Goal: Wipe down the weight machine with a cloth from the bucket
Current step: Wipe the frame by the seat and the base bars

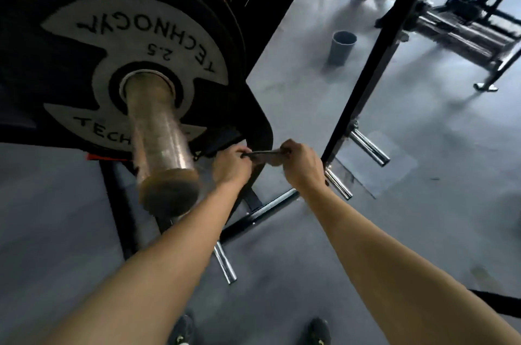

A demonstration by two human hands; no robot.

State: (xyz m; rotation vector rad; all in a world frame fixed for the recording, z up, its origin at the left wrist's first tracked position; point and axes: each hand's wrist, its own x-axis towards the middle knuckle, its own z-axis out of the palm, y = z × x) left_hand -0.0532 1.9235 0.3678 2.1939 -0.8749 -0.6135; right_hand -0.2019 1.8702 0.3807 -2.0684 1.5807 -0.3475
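- While both arms reach forward, the grey floor [423, 217] fills most of the view. It carries all the gym gear.
- weight machine [253, 124]: black frame at the left. The rounded lower corner of its panel sits just above the hands, and its base bars lie on the floor.
- grey plate [112, 34]: marked 2.5, stacked in front of bigger black plates on the machine, upper left.
- metal bar [158, 133]: thick and dull, sticks out through the plate's hole toward the camera. Its end cap is just left of the left forearm.
- black post [363, 82]: slants up from the floor right of the hands, with chrome pegs [369, 148] jutting from its foot.
- bucket [342, 47]: grey, upright on the floor. It sits between the machine's panel and the post, well apart from the hands.
- left hand [229, 167]: fingers curled, gripping the cloth's left end, just below the panel's corner.
- right hand [300, 164]: fist closed on the cloth's right end, near the post's foot.
- cloth [263, 157]: dark, pulled taut between both hands in front of the panel's lower corner. Cannot tell whether it touches the machine.
- black shoes [183, 330]: at the bottom edge, on the floor.
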